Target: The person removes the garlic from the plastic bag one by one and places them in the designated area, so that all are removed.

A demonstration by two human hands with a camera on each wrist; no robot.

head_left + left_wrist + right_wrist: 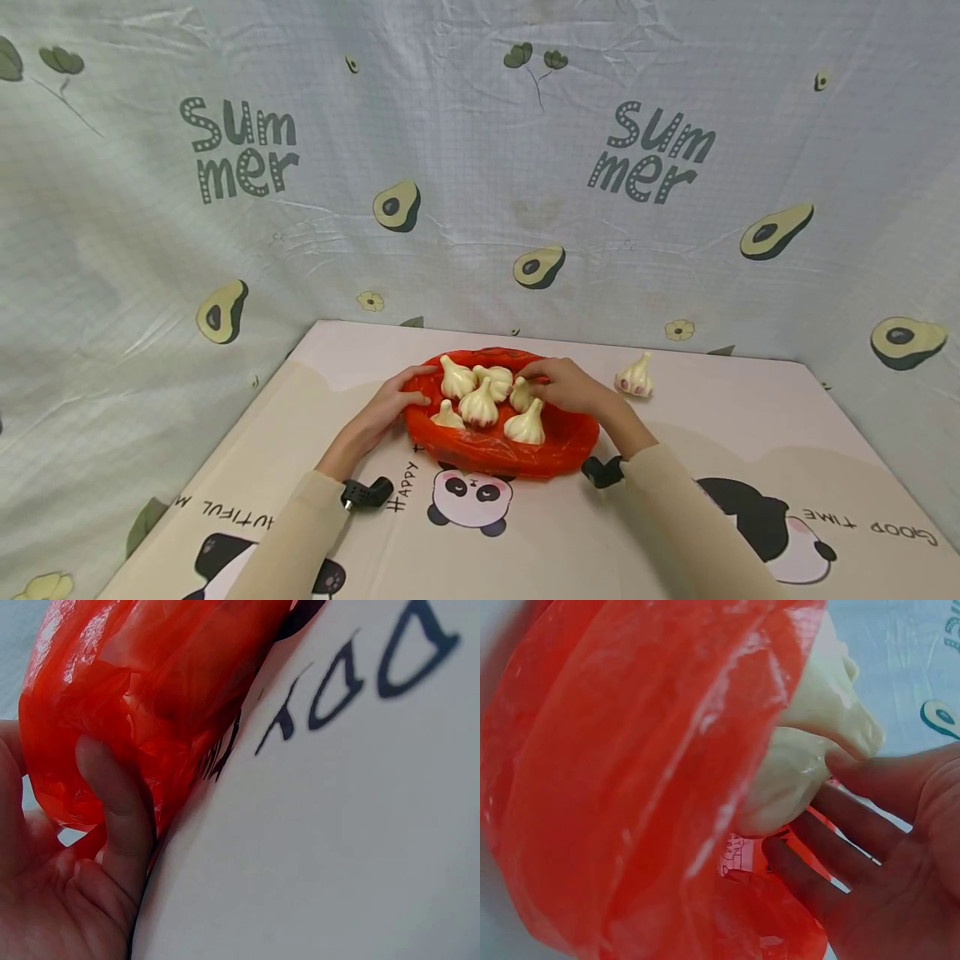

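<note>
A red plastic bag (pixel 480 454), spread wide like a shallow bowl, sits on the table with several garlic bulbs (pixel 478 405) inside. At its left side my left hand (pixel 387 406) grips the edge, the thumb (pixel 112 787) lying against the crinkled plastic. My right hand (pixel 567 385) reaches over the right rim and pinches one garlic bulb (pixel 784 780) between thumb and fingers, inside the bag. In the head view that bulb is partly covered by the fingers. Another garlic bulb (pixel 635 377) lies on the table to the right, outside the bag.
The pale table covering (pixel 555 533) carries printed pandas and lettering. Behind the table hangs a light curtain (pixel 465 125) with avocado prints, and it also runs along both sides. A black wrist camera (pixel 367 492) sits on the left wrist, and another (pixel 602 472) on the right.
</note>
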